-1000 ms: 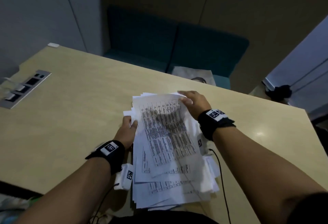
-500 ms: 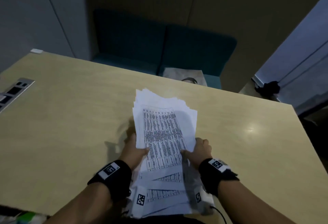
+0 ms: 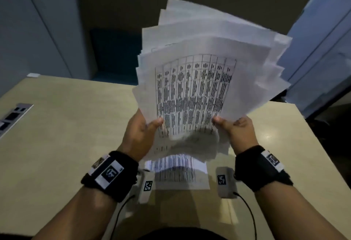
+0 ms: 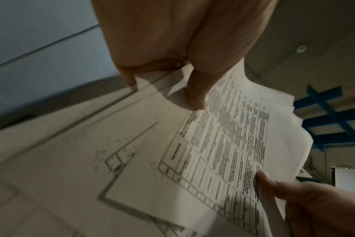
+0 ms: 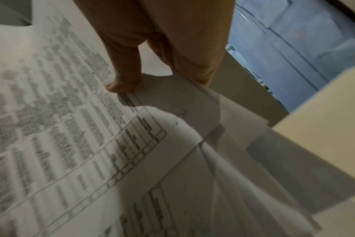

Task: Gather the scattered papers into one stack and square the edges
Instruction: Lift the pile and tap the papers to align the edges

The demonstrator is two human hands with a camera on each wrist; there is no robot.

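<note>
Pale wooden table, dim room, a power socket panel sunk into its left edge and a dark teal seat past the far edge. Big change from a second ago: the papers, which lay flat near the front edge, are now up off the table and standing almost upright in both hands. Left hand pinches the lower left side of the bundle, thumb on the printed front sheet and fingers behind it; the left wrist view shows that thumb pressed on the page. One sheet lies flat on the table near the front edge, under the raised bundle, so the gathering looks not quite finished. Right hand pinches the lower right side the same way, thumb in front, fingers curled behind. Up top the sheets fan out unevenly, corners stepping to the right, so nothing is squared yet. My read: with the bundle raised upright, tapping its bottom edge on the table comes next, though loose pages could slip from so light a grip.
</note>
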